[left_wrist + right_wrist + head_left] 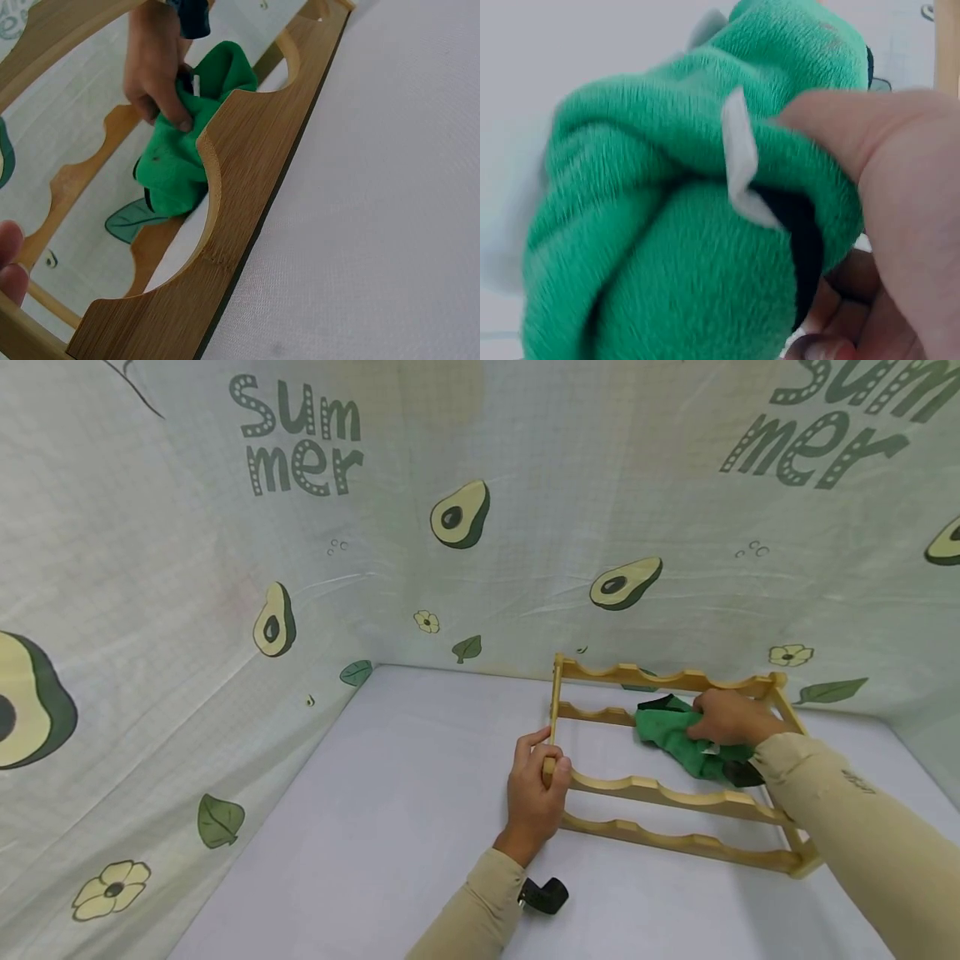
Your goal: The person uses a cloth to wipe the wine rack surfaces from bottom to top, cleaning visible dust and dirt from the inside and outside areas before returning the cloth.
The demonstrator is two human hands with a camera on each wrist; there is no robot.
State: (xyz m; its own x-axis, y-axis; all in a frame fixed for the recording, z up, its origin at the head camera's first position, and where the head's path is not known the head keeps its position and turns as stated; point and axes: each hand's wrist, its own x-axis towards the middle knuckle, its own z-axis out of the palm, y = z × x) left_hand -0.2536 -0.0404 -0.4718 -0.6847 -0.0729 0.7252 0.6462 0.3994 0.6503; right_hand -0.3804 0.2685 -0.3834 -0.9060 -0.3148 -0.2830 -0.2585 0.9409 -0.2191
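A wooden rack (pixel 660 793) with scalloped rails, two at the front and two at the back, stands on the white surface. My left hand (pixel 536 789) grips its front left corner, with the thumb over the end of the upper rail. Two of its fingertips (pixel 11 262) show at the edge of the left wrist view. Between the front and back rails, my right hand (pixel 731 714) pinches a bunched green cloth (pixel 678 739) with dark edging. A white tag (pixel 741 157) sticks out of the folds beside the thumb. The fingers beneath the cloth are partly hidden.
A pale sheet (pixel 405 552) printed with avocados, leaves and lettering hangs behind and to the left, close to the rack's back rail. White covering (pixel 375 827) spreads left of the rack. A small black device (pixel 546 896) sits by the left wrist.
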